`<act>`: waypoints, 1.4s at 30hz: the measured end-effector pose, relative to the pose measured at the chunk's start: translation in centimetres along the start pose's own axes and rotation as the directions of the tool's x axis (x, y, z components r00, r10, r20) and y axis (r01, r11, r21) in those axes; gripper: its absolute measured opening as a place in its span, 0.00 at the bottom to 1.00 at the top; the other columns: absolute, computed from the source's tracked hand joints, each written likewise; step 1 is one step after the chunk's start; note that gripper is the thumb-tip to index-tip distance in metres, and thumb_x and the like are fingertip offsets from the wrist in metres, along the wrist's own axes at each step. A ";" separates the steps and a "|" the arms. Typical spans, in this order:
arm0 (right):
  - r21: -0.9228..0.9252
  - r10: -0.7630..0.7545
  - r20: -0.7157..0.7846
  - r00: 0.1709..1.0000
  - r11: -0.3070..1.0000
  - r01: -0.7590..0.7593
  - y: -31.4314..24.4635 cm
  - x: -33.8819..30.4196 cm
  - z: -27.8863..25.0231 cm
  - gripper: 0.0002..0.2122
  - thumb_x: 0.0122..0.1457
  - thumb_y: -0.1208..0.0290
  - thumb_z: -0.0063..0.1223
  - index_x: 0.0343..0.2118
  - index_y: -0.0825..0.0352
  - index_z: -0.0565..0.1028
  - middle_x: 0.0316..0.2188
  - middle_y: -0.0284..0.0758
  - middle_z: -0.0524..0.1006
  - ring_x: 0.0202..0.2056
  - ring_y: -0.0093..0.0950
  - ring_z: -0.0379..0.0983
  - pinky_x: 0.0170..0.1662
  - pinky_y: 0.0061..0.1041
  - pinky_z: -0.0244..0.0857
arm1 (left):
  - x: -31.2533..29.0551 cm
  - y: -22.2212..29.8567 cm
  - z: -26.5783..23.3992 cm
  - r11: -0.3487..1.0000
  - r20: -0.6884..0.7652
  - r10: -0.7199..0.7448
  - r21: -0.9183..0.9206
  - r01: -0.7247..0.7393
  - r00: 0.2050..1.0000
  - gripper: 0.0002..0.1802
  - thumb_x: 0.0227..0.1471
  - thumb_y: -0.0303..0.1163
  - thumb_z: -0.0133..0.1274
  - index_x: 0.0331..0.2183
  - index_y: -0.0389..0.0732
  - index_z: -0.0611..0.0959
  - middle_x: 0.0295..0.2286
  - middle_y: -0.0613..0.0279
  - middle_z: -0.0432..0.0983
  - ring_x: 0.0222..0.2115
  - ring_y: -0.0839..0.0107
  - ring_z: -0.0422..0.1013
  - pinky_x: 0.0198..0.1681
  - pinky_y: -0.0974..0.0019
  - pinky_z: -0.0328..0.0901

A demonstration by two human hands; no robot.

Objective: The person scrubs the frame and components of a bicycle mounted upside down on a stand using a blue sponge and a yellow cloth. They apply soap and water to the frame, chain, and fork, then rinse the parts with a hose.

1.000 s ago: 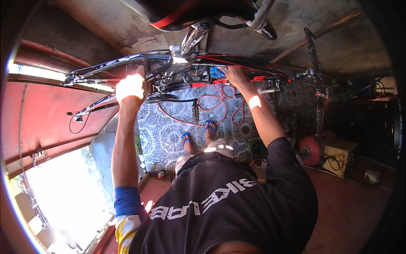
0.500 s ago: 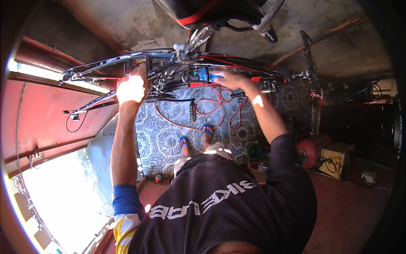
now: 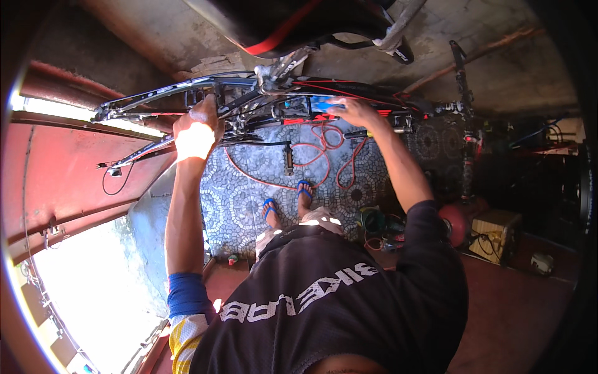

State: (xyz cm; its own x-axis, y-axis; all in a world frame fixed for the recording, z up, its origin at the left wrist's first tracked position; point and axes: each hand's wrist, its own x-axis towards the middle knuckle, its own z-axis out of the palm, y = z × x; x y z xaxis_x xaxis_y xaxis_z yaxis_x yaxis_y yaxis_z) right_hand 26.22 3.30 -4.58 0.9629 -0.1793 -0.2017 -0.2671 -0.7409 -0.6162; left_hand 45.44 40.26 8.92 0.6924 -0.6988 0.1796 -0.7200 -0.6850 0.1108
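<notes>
A black bicycle frame (image 3: 240, 107) with red accents and white foam spots stretches across the view, its wheels not visible. My left hand (image 3: 198, 129), partly washed out by sunlight, is closed around part of the frame's rear end; exactly which tube is hidden. Against the frame's lower tubing, right of the cranks, my right hand (image 3: 356, 113) presses a bright blue sponge or cloth (image 3: 321, 103). A pedal (image 3: 288, 159) hangs on its crank arm between the two hands. Beyond them, the black saddle (image 3: 311, 28) with a red stripe looms large at the top.
The handlebar (image 3: 461, 81) stands at the far right. A thin red hose (image 3: 258, 181) lies coiled on the patterned tile floor near my feet. Right of my feet are a dark green bucket (image 3: 372, 219), a red tank (image 3: 455, 223) and a wooden box (image 3: 498, 230). A red gate (image 3: 62, 181) is at left.
My right hand has slid right and slightly away along the frame with the blue sponge or cloth. The left hand keeps its grip, and the saddle has shifted a little left in view.
</notes>
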 end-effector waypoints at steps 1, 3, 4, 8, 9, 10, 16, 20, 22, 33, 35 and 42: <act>-0.021 -0.001 -0.009 1.000 1.000 0.001 -0.1 -0.6 -0.8 0.25 0.63 0.48 0.54 0.53 0.62 0.78 0.55 0.39 0.77 0.54 0.40 0.75 0.58 0.35 0.66 | 0.0 0.2 0.0 1.000 -0.002 -0.010 0.000 0.010 1.000 0.15 0.49 0.34 0.56 0.40 0.44 0.75 0.35 0.50 0.82 0.33 0.45 0.79 0.37 0.45 0.73; -0.123 -0.043 -0.004 0.999 0.992 0.042 -1.4 0.4 -0.4 0.23 0.62 0.51 0.54 0.52 0.63 0.78 0.52 0.43 0.78 0.53 0.40 0.75 0.58 0.37 0.67 | 0.2 0.4 -0.1 0.999 0.009 -0.039 0.016 0.039 0.999 0.15 0.49 0.34 0.56 0.40 0.44 0.75 0.34 0.51 0.82 0.33 0.45 0.79 0.37 0.45 0.73; -0.196 -0.057 -0.008 0.998 0.979 0.055 -2.3 1.2 0.3 0.22 0.62 0.52 0.55 0.51 0.64 0.78 0.51 0.43 0.78 0.53 0.40 0.75 0.57 0.38 0.67 | 0.5 0.7 -0.1 0.999 0.018 -0.047 0.021 0.047 0.999 0.14 0.49 0.34 0.56 0.40 0.44 0.75 0.34 0.51 0.82 0.33 0.45 0.79 0.37 0.45 0.73; -0.407 -0.171 0.014 0.985 0.899 0.162 -0.8 4.6 3.6 0.17 0.60 0.55 0.55 0.46 0.60 0.79 0.44 0.42 0.81 0.44 0.44 0.78 0.50 0.42 0.72 | 0.8 1.1 -0.4 1.000 0.031 0.002 -0.030 -0.001 1.000 0.14 0.50 0.34 0.55 0.40 0.44 0.75 0.34 0.51 0.82 0.33 0.45 0.79 0.37 0.45 0.73; -0.331 -0.110 0.039 0.993 0.936 0.117 -0.3 4.2 2.8 0.19 0.61 0.53 0.54 0.49 0.58 0.79 0.43 0.43 0.81 0.43 0.44 0.79 0.49 0.43 0.72 | 0.8 1.2 -0.3 1.000 0.044 0.002 -0.028 0.000 0.999 0.14 0.50 0.34 0.55 0.40 0.44 0.75 0.34 0.51 0.82 0.33 0.45 0.79 0.38 0.45 0.73; -0.223 -0.044 0.077 0.996 0.973 0.060 -0.3 3.5 1.4 0.21 0.63 0.49 0.51 0.53 0.55 0.77 0.44 0.43 0.81 0.45 0.43 0.79 0.50 0.42 0.71 | 0.7 1.1 -0.4 1.000 0.060 -0.010 -0.019 0.011 0.998 0.14 0.50 0.34 0.55 0.40 0.44 0.75 0.34 0.51 0.82 0.33 0.45 0.79 0.38 0.45 0.73; -0.214 -0.080 0.146 0.986 0.970 0.111 -0.5 2.8 -1.7 0.25 0.65 0.43 0.44 0.59 0.50 0.73 0.52 0.41 0.78 0.52 0.40 0.75 0.54 0.38 0.68 | 0.9 1.1 0.1 1.000 0.022 -0.013 -0.008 0.013 1.000 0.13 0.51 0.34 0.54 0.39 0.44 0.75 0.35 0.50 0.81 0.34 0.47 0.79 0.38 0.46 0.73; -0.433 0.124 0.356 0.926 0.900 0.046 -6.9 5.6 -1.5 0.22 0.66 0.49 0.46 0.58 0.54 0.74 0.49 0.41 0.80 0.43 0.39 0.79 0.45 0.39 0.72 | 0.9 1.2 -0.1 0.994 0.125 -0.104 0.059 0.097 0.987 0.12 0.52 0.35 0.52 0.40 0.44 0.76 0.35 0.49 0.82 0.33 0.49 0.80 0.37 0.48 0.73; -0.245 -0.182 0.343 0.922 0.930 0.274 -1.9 5.2 -1.1 0.23 0.67 0.50 0.46 0.58 0.58 0.74 0.49 0.41 0.80 0.43 0.38 0.79 0.45 0.39 0.73 | 1.3 1.6 -0.3 0.998 0.120 -0.064 0.036 0.060 0.991 0.12 0.53 0.35 0.51 0.40 0.44 0.76 0.34 0.49 0.82 0.33 0.50 0.80 0.36 0.49 0.73; -0.269 -0.084 0.081 0.993 0.958 0.103 -1.6 2.4 1.0 0.23 0.64 0.47 0.45 0.51 0.59 0.79 0.46 0.46 0.80 0.46 0.42 0.78 0.49 0.44 0.71 | 1.8 1.2 0.6 0.993 0.093 -0.065 0.104 0.055 0.994 0.19 0.45 0.38 0.61 0.40 0.43 0.80 0.27 0.52 0.82 0.29 0.53 0.79 0.32 0.52 0.74; -0.124 -0.089 -0.085 0.992 0.989 0.078 -2.2 0.5 1.2 0.21 0.65 0.51 0.48 0.51 0.60 0.79 0.42 0.49 0.80 0.43 0.44 0.77 0.50 0.42 0.70 | 0.9 0.8 1.5 0.994 -0.062 0.032 0.102 -0.026 0.998 0.18 0.45 0.38 0.61 0.40 0.43 0.80 0.25 0.52 0.81 0.27 0.54 0.79 0.31 0.52 0.74; 0.349 0.322 -0.647 0.692 0.931 -0.107 -9.1 -3.7 12.2 0.20 0.65 0.58 0.53 0.54 0.66 0.76 0.31 0.48 0.75 0.38 0.44 0.70 0.43 0.43 0.64 | 0.9 0.9 1.3 0.986 -0.092 0.066 0.156 -0.051 0.994 0.15 0.46 0.35 0.60 0.38 0.42 0.80 0.22 0.55 0.79 0.23 0.56 0.77 0.26 0.55 0.71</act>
State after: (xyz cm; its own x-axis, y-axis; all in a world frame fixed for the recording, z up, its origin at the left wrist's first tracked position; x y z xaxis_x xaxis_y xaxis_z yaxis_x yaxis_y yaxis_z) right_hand 24.57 18.55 -7.51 0.6052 -0.7809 0.1546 -0.3653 -0.4450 -0.8176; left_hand 45.52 38.72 7.92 0.6362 -0.7207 0.2755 -0.7386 -0.6721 -0.0527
